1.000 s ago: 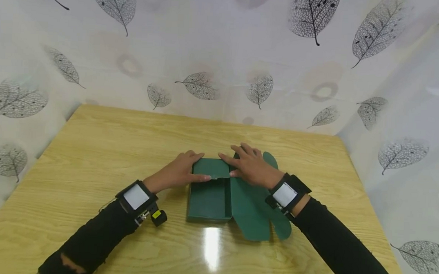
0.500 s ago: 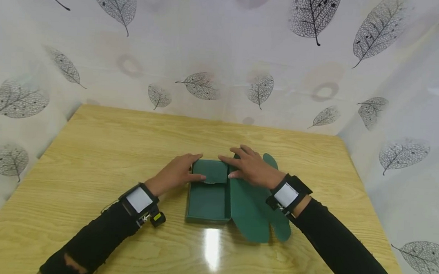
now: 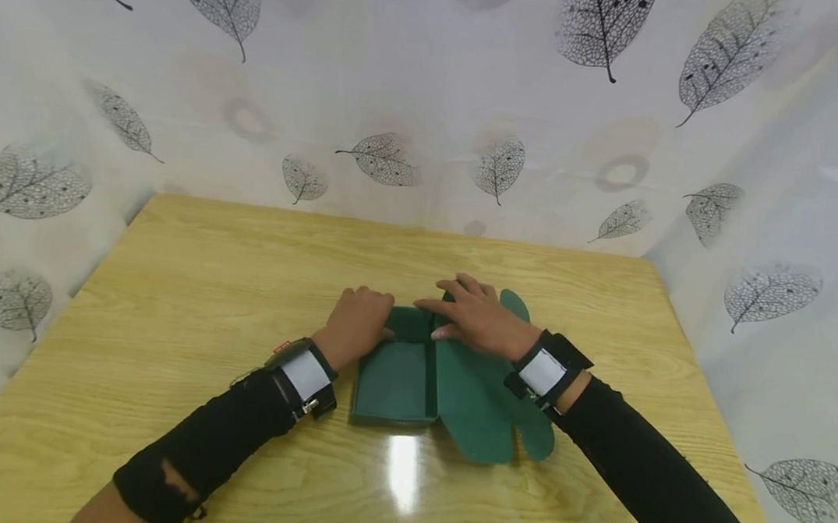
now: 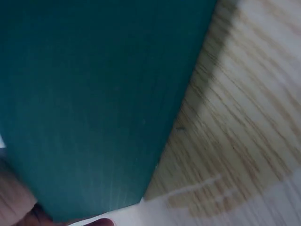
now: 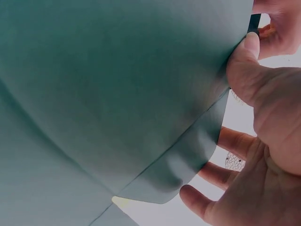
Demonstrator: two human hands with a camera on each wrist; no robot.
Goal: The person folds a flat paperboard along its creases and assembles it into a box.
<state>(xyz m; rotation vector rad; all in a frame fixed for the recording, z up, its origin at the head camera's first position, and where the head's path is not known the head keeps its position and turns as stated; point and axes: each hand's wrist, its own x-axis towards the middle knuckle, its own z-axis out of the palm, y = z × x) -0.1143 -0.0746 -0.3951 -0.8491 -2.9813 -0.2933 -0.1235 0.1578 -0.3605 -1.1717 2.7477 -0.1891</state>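
A green cardboard box (image 3: 394,381) lies on the table, its lid (image 3: 476,397) spread out to the right with rounded side flaps. Over the box's far left corner my left hand (image 3: 360,321) curls, gripping the far wall (image 3: 409,322) with the thumb on the inner side. At the far right corner is my right hand (image 3: 483,323), its index finger reaching to the far wall. In the right wrist view, the right thumb (image 5: 244,61) presses the green board's edge while other fingers sit behind a flap (image 5: 183,155). The left wrist view mostly shows the box's outer side (image 4: 94,113).
A wood-grain table (image 3: 215,268) bears the box, with a bright light reflection in front of it. A pale curtain (image 3: 427,75) with leaf prints hangs behind and at both sides. Each wrist wears a strapped camera mount (image 3: 548,368).
The flap along the far side, lying over the box's interior earlier, now stands folded against the far wall. My left hand has turned and shifted right over the corner. My right hand barely moved.
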